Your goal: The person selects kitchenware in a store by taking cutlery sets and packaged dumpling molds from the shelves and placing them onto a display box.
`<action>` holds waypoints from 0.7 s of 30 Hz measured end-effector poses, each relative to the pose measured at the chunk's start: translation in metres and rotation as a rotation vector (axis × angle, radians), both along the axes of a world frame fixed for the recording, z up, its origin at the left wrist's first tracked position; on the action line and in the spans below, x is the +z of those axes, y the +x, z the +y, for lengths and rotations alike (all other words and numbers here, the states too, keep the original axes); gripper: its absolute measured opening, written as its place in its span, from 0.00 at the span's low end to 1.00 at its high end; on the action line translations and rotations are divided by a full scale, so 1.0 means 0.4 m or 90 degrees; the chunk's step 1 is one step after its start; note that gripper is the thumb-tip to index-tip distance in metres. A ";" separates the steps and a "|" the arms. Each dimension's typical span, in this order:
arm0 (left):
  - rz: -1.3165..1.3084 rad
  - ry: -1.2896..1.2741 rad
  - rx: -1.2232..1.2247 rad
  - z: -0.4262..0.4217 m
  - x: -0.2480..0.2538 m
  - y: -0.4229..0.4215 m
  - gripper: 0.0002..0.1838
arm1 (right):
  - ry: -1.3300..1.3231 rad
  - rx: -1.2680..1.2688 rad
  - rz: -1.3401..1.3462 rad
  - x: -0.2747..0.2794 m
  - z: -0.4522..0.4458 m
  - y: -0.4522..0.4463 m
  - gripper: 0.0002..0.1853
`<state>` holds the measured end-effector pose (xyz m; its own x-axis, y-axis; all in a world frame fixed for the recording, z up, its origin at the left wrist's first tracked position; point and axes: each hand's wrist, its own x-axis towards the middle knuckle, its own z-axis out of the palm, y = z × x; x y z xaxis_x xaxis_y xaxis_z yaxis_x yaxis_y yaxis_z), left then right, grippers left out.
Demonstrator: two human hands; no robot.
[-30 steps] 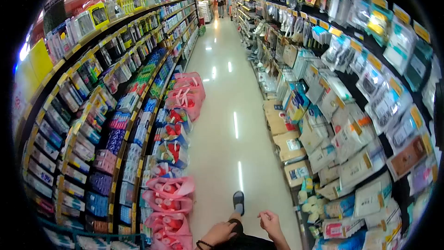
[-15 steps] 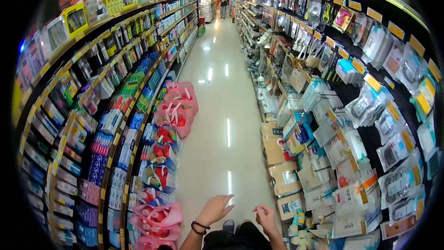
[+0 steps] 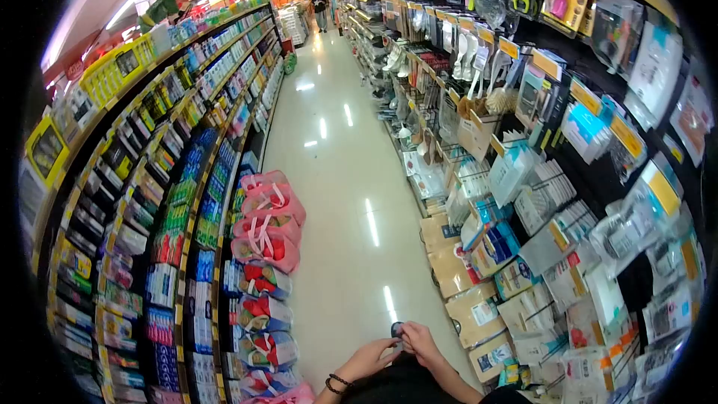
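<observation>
My left hand [image 3: 366, 360], with a dark bead bracelet [image 3: 338, 382] at its wrist, is low in the head view. Its fingers stretch toward the right and overlap the other hand's fingertips. My right hand [image 3: 421, 344] meets it there, fingers curled together; whatever lies inside them, if anything, is hidden. Just past the fingertips shows a small dark rounded shape [image 3: 396, 329], which looks like a shoe toe on the floor. Both hands are in front of my dark clothing [image 3: 396, 383], above the aisle floor [image 3: 340, 269].
Packed shelves [image 3: 187, 209] line the left. Pink gift bags [image 3: 271, 243] stand along their base, jutting into the aisle. On the right, packaged kitchen tools [image 3: 493, 97] and paper packs [image 3: 477, 319] hang on hooks. A person [image 3: 320, 11] stands far down the aisle.
My hands, apart before, have come together and lie further right in the view. The view has turned, so the aisle slants and the far person appears further left.
</observation>
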<state>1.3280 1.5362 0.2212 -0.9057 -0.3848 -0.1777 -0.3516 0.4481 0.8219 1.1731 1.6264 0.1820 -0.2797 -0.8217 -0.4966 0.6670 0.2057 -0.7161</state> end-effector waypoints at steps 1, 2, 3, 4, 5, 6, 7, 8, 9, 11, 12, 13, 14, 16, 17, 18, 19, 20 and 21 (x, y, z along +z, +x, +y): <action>0.020 -0.028 0.004 -0.055 0.001 -0.041 0.22 | -0.015 0.008 -0.028 0.007 -0.058 -0.040 0.12; 0.041 -0.056 0.009 -0.114 0.008 -0.077 0.22 | -0.019 0.018 -0.026 0.019 -0.116 -0.074 0.12; 0.060 -0.079 0.015 -0.165 0.014 -0.107 0.22 | -0.036 0.015 -0.054 0.022 -0.173 -0.107 0.12; 0.067 -0.089 0.054 -0.215 0.036 -0.136 0.21 | -0.047 0.013 -0.082 0.023 -0.225 -0.141 0.11; 0.061 -0.085 0.105 -0.261 0.061 -0.168 0.19 | -0.057 0.011 -0.107 0.033 -0.268 -0.175 0.11; 0.062 -0.032 0.161 -0.298 0.097 -0.199 0.19 | -0.059 0.022 -0.115 0.047 -0.313 -0.207 0.11; 0.065 0.018 0.215 -0.336 0.123 -0.229 0.18 | -0.058 0.022 -0.114 0.056 -0.354 -0.238 0.11; 0.075 0.041 0.223 -0.378 0.111 -0.250 0.18 | -0.060 0.021 -0.114 0.064 -0.395 -0.268 0.11; 0.084 0.063 0.231 -0.420 0.095 -0.265 0.17 | -0.064 0.019 -0.114 0.074 -0.437 -0.294 0.11; 0.097 0.107 0.224 -0.495 0.056 -0.300 0.17 | -0.053 -0.002 -0.126 0.065 -0.513 -0.348 0.11; 0.104 0.129 0.211 -0.534 0.045 -0.322 0.17 | -0.050 -0.011 -0.136 0.052 -0.547 -0.376 0.11; 0.111 0.151 0.197 -0.573 0.028 -0.343 0.17 | -0.047 -0.021 -0.145 0.033 -0.580 -0.404 0.11; 0.095 0.167 0.188 -0.616 0.007 -0.367 0.18 | -0.042 -0.036 -0.169 0.005 -0.617 -0.434 0.11; 0.073 0.172 0.155 -0.714 -0.055 -0.412 0.18 | -0.036 -0.064 -0.210 -0.052 -0.693 -0.493 0.10; 0.064 0.174 0.140 -0.768 -0.090 -0.439 0.18 | -0.012 -0.099 -0.246 -0.078 -0.737 -0.525 0.10; 0.055 0.176 0.125 -0.823 -0.109 -0.464 0.19 | 0.011 -0.133 -0.283 -0.089 -0.783 -0.551 0.11; 0.042 0.169 0.112 -0.878 -0.126 -0.491 0.19 | 0.033 -0.163 -0.320 -0.107 -0.829 -0.578 0.11; 0.032 0.160 0.103 -0.940 -0.138 -0.522 0.20 | -0.006 -0.157 -0.373 -0.138 -0.873 -0.617 0.11; 0.024 0.151 0.100 -1.001 -0.130 -0.553 0.20 | -0.017 -0.176 -0.395 -0.130 -0.921 -0.655 0.12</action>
<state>1.1067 1.1356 0.1692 -0.8462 -0.4720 -0.2474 -0.3690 0.1840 0.9111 0.9110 1.2582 0.1300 -0.1518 -0.7747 -0.6139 0.9814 -0.0441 -0.1870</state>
